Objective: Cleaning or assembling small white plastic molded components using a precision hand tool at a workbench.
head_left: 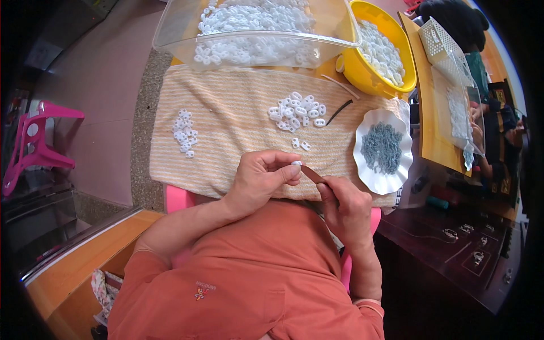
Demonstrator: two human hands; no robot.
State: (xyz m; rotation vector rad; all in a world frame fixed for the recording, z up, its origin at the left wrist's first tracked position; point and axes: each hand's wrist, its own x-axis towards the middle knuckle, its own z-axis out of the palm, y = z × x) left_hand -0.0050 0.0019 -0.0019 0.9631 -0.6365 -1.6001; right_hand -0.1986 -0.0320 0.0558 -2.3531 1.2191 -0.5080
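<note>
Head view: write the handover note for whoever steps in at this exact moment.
Left hand: fingers pinch one small white ring.
Right hand: grips a thin brown tool, tip at that ring.
On the striped towel: a larger pile of white rings in the middle, a smaller pile to the left, two loose rings near the hands.
White scalloped plate of grey bits on the right.
Clear tub and yellow bowl behind hold many more rings.
Done or left: which pile is finished cannot be told.

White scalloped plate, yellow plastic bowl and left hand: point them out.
white scalloped plate (368, 173): head view, bare lower-left rim.
yellow plastic bowl (358, 71): head view, outer wall.
left hand (262, 178): head view, back of hand.
</note>
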